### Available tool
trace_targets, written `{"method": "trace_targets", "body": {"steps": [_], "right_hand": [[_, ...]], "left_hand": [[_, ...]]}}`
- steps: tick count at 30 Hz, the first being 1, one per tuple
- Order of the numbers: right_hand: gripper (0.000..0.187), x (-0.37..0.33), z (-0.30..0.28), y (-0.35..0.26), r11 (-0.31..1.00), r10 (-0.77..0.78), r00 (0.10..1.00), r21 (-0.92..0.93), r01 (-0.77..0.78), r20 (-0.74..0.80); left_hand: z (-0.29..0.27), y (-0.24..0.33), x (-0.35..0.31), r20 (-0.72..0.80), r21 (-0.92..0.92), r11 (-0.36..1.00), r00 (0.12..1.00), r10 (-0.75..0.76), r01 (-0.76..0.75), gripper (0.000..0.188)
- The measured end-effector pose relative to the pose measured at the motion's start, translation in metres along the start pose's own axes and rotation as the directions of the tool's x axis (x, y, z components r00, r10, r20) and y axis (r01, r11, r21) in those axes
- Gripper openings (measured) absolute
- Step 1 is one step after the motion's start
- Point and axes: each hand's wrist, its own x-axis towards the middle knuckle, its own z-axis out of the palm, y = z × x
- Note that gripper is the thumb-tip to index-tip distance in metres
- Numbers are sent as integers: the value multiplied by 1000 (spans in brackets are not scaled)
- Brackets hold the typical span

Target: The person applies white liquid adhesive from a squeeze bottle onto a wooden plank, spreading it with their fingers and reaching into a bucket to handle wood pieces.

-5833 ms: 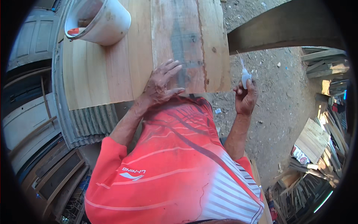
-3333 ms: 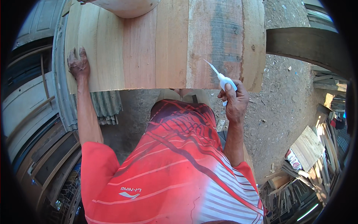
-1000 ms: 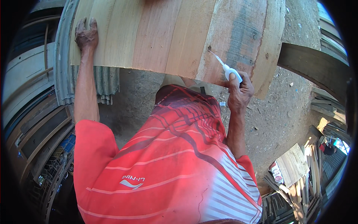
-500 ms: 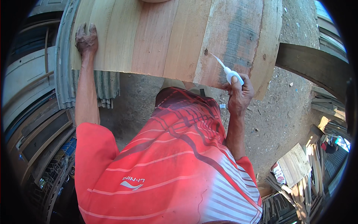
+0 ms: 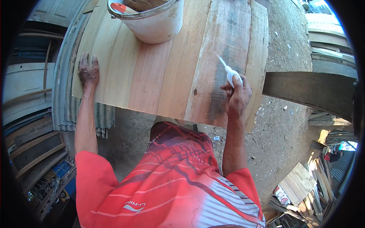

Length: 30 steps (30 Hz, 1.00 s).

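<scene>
My left hand (image 5: 89, 70) rests flat on the left side of a panel of joined wooden boards (image 5: 148, 81), fingers stretched away from me. Over the panel's right part, my right hand (image 5: 238, 95) grips a small white glue bottle (image 5: 234, 78). Its long thin nozzle points up and to the left, above a dark-stained board. Whether the nozzle tip touches the wood I cannot tell. At the far side of the panel stands a dirty white bucket (image 5: 156, 28), with something brown and a red-ended object inside.
Corrugated metal sheet (image 5: 64, 91) lies along the left under the panel. A thick dark beam (image 5: 308, 91) juts out at the right. Scrap wood (image 5: 300, 186) is piled at the lower right on the dirt ground (image 5: 266, 152). Old doors and frames (image 5: 26, 87) lean at the left.
The view has tilted up, so the bucket now shows far more. My right hand has moved the glue bottle further in over the panel. The left hand stays on the boards.
</scene>
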Motion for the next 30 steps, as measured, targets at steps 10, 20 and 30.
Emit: {"method": "trace_targets", "body": {"steps": [10,20,30], "right_hand": [[32,132,46,1,999,8,1000,-43,-8,1],[29,160,54,5,982,-63,998,-176,66,23],[33,170,56,9,959,-111,993,-257,118,40]], "left_hand": [[-2,13,0,-25,0,1000,1000,2,-2,51],[-5,13,-1,-37,6,1000,999,8,-8,50],[-6,15,-1,-52,12,1000,998,22,-21,50]]}}
